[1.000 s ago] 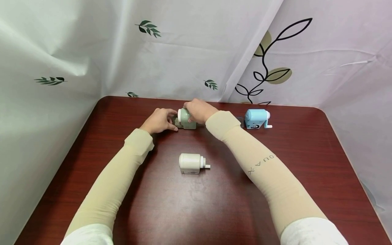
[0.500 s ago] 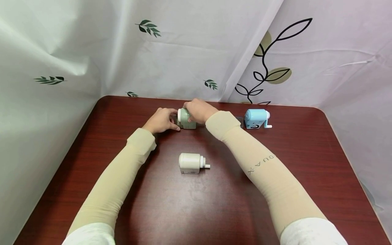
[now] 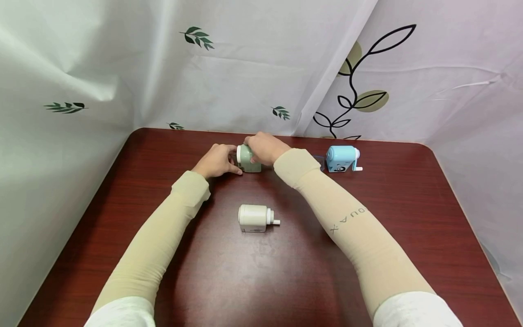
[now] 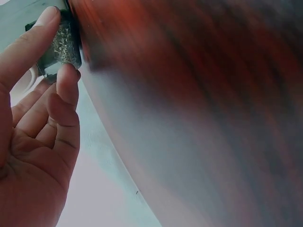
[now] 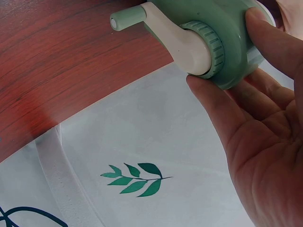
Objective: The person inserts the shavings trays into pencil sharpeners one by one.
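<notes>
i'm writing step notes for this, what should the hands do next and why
Probably press the shavings drawer gently inward with the left hand: it still seems to protrude from the green sharpener, though less shows in the head view than a second ago, and the right hand grips the sharpener, which should steady it.

Three sharpeners [image 3: 248, 162] [image 3: 252, 217] [image 3: 341, 157] on reddish-brown table [image 3: 261, 281]

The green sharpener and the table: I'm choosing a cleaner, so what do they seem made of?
Green sharpener: probably hard plastic, smooth and softly glossy, judging by its even color and rounded edges.
Table: wood or wood-grain laminate, going by its dark streaks; a blurry reflection suggests a satin finish.
</notes>
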